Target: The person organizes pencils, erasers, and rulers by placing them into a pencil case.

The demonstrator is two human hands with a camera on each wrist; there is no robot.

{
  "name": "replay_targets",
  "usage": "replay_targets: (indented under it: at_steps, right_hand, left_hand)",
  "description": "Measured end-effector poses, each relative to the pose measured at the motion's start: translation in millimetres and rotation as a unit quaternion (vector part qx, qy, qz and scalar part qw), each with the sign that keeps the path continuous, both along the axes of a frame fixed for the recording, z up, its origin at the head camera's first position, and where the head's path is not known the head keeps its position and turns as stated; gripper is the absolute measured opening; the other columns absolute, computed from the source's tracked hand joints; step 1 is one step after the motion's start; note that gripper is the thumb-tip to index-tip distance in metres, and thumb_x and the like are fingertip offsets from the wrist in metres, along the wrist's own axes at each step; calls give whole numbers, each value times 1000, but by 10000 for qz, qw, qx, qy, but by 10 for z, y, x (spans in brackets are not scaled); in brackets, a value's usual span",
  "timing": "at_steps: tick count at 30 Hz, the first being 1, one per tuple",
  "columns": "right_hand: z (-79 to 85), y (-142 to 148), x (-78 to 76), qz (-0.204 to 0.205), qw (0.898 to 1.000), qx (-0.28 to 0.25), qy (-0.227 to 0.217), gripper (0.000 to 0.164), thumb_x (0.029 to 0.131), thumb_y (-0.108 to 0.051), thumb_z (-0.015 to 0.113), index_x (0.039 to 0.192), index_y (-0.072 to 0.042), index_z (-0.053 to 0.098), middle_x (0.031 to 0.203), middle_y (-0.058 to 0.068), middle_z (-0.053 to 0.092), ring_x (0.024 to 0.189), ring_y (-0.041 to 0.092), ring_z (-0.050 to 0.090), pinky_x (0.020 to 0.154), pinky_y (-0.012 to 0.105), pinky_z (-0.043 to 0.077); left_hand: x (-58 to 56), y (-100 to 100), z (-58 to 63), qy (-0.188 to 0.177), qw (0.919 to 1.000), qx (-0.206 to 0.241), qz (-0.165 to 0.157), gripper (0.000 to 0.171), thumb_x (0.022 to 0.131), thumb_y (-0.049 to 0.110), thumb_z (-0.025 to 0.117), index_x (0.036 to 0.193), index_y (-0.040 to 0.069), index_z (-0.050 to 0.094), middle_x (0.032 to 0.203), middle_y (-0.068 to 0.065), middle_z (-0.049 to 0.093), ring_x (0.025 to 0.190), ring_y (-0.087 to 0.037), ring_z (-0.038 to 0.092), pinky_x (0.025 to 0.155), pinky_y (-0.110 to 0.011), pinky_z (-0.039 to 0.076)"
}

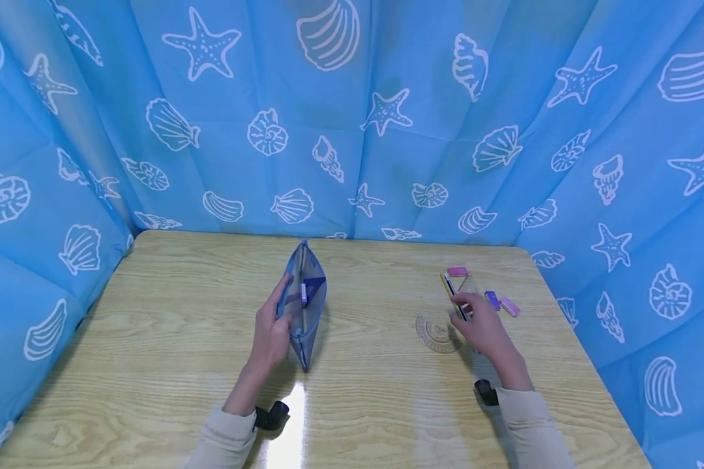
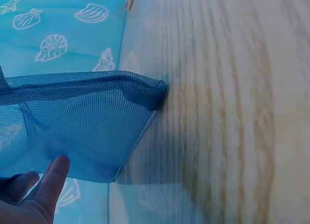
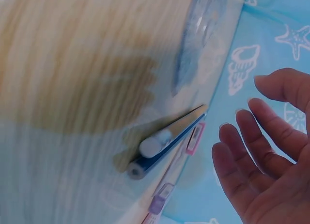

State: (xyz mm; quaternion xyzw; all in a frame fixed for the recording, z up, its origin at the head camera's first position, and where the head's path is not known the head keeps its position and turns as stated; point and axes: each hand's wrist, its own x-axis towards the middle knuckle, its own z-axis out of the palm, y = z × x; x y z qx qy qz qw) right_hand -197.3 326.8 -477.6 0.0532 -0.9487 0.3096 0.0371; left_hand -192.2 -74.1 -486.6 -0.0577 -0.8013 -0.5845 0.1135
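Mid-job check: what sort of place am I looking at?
Probably a curtained-off tabletop workspace: a wood-grain table has blue seashell-print curtains behind it and at both sides. The blue mesh pouch and clear protractor suggest a desk-like spot for stationery.

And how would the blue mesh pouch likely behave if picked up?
The pouch is probably floppy, since its walls are thin mesh. It is likely light, as only small contents show inside. With its mouth open, tipping could spill them.
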Motion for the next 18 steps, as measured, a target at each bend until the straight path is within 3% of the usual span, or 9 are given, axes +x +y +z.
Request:
replay_targets:
  at_steps: [5, 10, 18]
  right_hand:
    - [-18, 59, 14, -152, 9997, -152, 96, 34, 93, -2, 65, 125, 11, 63, 117, 30, 63, 104, 44, 61, 89, 58, 51]
    - [-24, 123, -4, -390, 9992, 15, 9, 36, 93, -3, 65, 125, 13, 62, 116, 33, 64, 102, 46, 62, 87, 57, 52]
    - [0, 228, -76, -650, 9948, 438, -657, 40, 94, -9, 64, 126, 14, 60, 117, 33, 63, 106, 46, 61, 89, 58, 52]
  left_hand:
    - [0, -11, 3, -11, 10000, -25, -15, 80, 79, -2, 42, 158, 8, 37, 157, -24, 40, 141, -48, 41, 110, -65, 36]
    - [11, -29, 16, -48, 10000, -78, -7, 80, 79, -2, 43, 158, 8, 37, 157, -24, 41, 141, -46, 43, 110, -64, 38]
    - [8, -47, 29, -105, 9999, 42, -36, 79, 80, -1, 43, 158, 8, 36, 157, -25, 40, 142, -46, 41, 112, -62, 36]
